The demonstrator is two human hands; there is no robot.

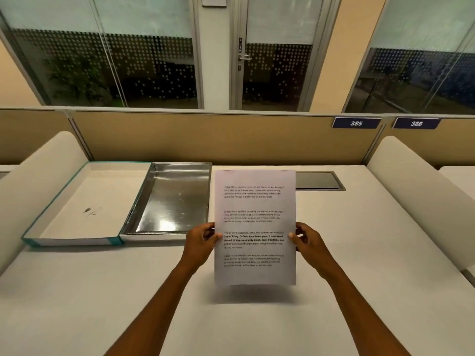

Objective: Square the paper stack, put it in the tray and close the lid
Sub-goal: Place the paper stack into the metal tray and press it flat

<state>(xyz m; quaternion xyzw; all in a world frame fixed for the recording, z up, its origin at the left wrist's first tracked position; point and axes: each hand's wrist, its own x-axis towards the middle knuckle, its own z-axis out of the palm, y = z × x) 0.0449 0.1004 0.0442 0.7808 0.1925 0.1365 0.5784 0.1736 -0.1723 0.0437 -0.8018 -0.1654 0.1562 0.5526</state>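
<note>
I hold the paper stack (pixel 254 222), white sheets with printed paragraphs, upright just above the desk, its bottom edge casting a shadow below. My left hand (pixel 201 241) grips its left edge and my right hand (pixel 307 240) grips its right edge, thumbs on the front. To the left lies the open silver tray (pixel 177 199) with a shiny bare bottom. Its lid (pixel 87 204), white inside with a teal rim, lies flat and open beside it, further left.
A white desk (pixel 359 253) with curved side dividers on the left (pixel 43 176) and right (pixel 416 181). A beige back panel (pixel 205 137) stands behind. A recessed cable hatch (pixel 318 180) sits behind the paper at right.
</note>
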